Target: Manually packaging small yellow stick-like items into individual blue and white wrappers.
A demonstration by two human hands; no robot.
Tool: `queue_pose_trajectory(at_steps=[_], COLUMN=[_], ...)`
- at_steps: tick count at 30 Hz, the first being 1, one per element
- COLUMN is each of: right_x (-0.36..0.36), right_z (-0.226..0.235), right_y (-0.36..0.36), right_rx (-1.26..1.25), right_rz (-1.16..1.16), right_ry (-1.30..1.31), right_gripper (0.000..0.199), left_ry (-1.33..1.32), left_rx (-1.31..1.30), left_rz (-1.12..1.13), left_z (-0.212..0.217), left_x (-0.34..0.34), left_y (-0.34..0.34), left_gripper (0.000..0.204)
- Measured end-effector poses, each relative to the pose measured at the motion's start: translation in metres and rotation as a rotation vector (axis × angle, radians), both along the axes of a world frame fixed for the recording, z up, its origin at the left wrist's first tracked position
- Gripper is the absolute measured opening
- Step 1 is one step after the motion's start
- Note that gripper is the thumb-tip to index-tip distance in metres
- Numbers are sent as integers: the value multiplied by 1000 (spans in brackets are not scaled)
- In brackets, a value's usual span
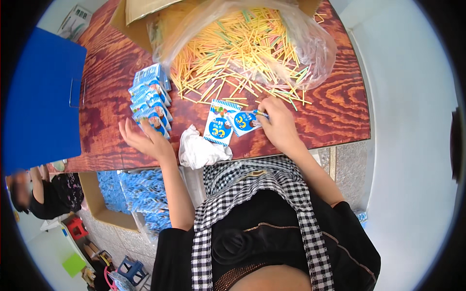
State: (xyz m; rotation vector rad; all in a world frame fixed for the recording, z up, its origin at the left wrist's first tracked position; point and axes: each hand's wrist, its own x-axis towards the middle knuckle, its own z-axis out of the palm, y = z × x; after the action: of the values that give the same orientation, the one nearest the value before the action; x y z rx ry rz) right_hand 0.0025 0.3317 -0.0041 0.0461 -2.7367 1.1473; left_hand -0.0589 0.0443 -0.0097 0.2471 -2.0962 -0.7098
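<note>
Right hand (pixel 278 123) pinches a packet (pixel 244 123), left hand (pixel 151 144) loosely wide by the row (pixel 151 99): seemingly a handling step, next calling for light fingers

The person's black short-sleeved top (pixel 281 242) has tan piping (pixel 272 225), a dark rosette (pixel 232 246) and openwork neckline trim (pixel 238 277); over it sits a black-and-white checked apron (pixel 247 189) with a tan label (pixel 257 173).

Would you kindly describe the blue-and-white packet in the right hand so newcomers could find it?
On the red-brown wood-grained table, find the heap of thin, mostly yellow sticks. Just below it, the right hand holds the packet. Being held sets it apart from the similar packet beside it and the overlapping packets farther left.
</note>
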Motion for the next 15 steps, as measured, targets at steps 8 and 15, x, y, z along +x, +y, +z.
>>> queue_pose_trajectory(at_steps=[8, 15], right_x=[-3, 2], right_z=[40, 36], right_y=[-1, 3], right_rx=[-385, -270], right_rz=[153, 144], right_ry=[-17, -10], right_gripper=[16, 12], left_ry=[-693, -696], left_rx=[394, 528], left_rz=[-986, -1031], left_z=[37, 33], left_x=[50, 64], left_y=[105, 107], left_gripper=[12, 8])
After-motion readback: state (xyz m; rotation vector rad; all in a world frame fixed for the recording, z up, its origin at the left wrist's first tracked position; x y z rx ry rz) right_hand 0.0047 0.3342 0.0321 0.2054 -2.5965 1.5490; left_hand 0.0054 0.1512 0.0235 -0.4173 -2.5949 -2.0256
